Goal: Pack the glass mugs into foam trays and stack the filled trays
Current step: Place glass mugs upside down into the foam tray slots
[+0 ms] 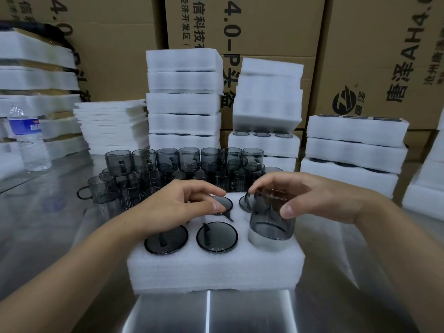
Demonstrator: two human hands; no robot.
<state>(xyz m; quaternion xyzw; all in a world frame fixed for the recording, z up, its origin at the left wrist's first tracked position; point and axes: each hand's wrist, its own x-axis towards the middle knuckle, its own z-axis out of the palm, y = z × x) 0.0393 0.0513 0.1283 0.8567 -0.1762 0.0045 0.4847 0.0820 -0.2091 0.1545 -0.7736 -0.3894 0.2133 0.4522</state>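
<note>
Front and centre on the surface: foam tray, seated mugs in its pockets, one glass mug half in the front right pocket. Behind it, loose mugs in two tiers. Further back and right, stacks of filled trays. Far left, water bottle. Rearmost, cardboard boxes.
</note>
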